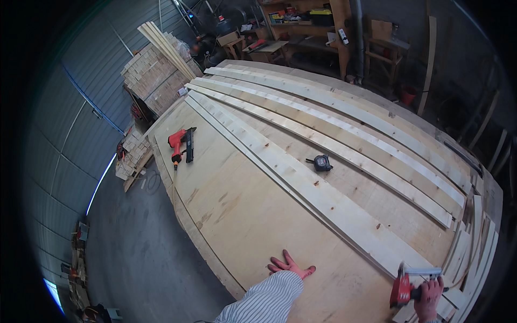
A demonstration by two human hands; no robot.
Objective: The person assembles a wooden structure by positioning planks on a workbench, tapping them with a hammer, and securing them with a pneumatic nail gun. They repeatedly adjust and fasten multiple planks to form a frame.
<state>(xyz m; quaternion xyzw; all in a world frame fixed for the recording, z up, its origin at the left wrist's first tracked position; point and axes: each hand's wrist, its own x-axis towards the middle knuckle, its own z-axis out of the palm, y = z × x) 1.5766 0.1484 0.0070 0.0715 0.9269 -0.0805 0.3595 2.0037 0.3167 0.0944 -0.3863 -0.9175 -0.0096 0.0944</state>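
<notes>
My left hand (291, 266) lies on the plywood sheet (237, 210) with its fingers spread. At the lower right, my right hand (429, 299) is wrapped round the black handle of a red nail gun (400, 291). The gun's silver magazine extends above the hand, close to the near end of a long pale board (323, 199). A hose trails off to its right. Farther up the sheet, near its left edge, rests a second red and black nail gun (176, 141) with a hose attached. Right of the long board sits a black tape measure (322, 163).
More long boards (344, 142) run lengthwise across the table's right side. Loose wood strips (471, 253) crowd its right end. Stacked timber (156, 72) stands beyond the far left end, and shelves with tools (307, 24) line the back. Grey floor (140, 242) lies to the left.
</notes>
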